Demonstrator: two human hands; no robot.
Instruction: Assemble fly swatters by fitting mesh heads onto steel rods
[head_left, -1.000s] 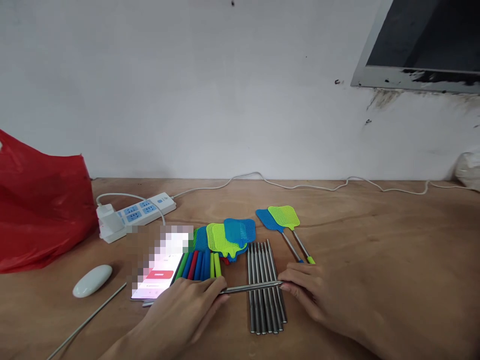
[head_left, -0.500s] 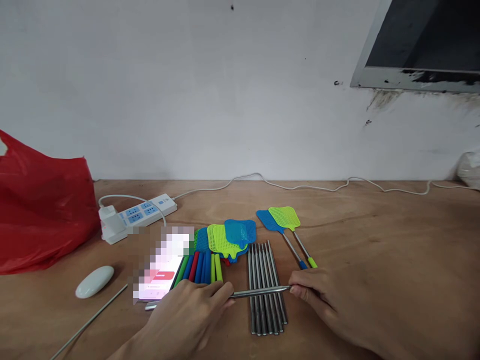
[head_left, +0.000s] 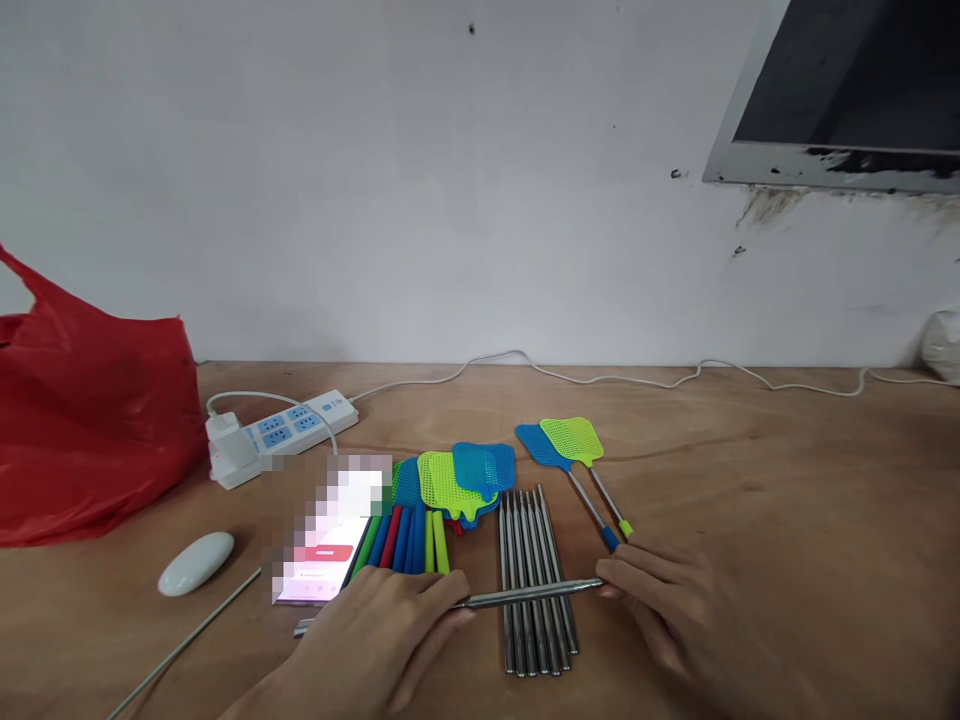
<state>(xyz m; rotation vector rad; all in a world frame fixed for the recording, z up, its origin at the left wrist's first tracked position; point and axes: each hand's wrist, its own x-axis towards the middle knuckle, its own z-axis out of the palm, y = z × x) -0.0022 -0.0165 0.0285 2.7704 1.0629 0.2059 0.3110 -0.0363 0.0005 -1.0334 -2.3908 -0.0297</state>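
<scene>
My left hand is closed around a slim metal rod, held nearly level. The fingertips of my right hand pinch its thinner right end. A silver end shows beyond my left hand. Below the held rod, several similar metal rods lie side by side on the table. Just left of them are several coloured handle tubes, green, blue, red and yellow-green, partly hidden by my left hand. Behind these lies a pile of mesh fly swatter heads. Two assembled fly swatters lie beyond my right hand.
A lit phone, partly pixelated, lies left of the tubes. Further left are a white mouse-shaped object, a power strip with a plugged-in charger, and a red plastic bag. A white cable runs along the wall.
My right hand has moved a little to the right, and a longer stretch of the rod shows between my hands. The whole view has shifted slightly.
</scene>
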